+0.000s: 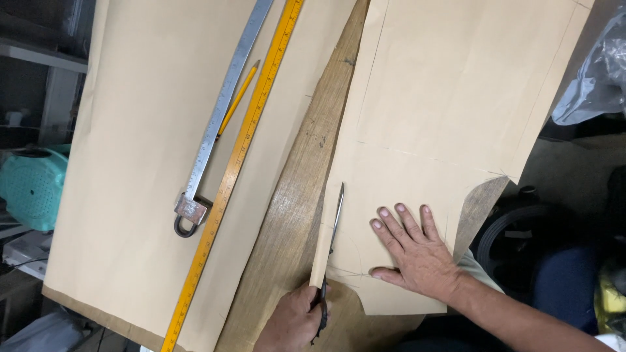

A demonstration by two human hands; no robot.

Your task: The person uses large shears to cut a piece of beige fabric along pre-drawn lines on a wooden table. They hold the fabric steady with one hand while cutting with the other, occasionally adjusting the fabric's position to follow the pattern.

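My left hand (295, 321) is closed around the handles of a pair of scissors (334, 225). Their blades point away from me along the left edge of a tan paper pattern piece (450, 98), where a narrow strip curls up. My right hand (417, 253) lies flat, fingers spread, on the near part of that piece, just right of the blades. Thin pencil lines cross the paper.
A second large tan sheet (137, 163) covers the left of the wooden table (293, 195). On it lie a long yellow ruler (242, 153), a metal ruler with a clamp end (218, 117) and a yellow pencil (238, 98). Beyond the left edge sits a teal object (32, 186). A plastic bag (596, 72) is at the right.
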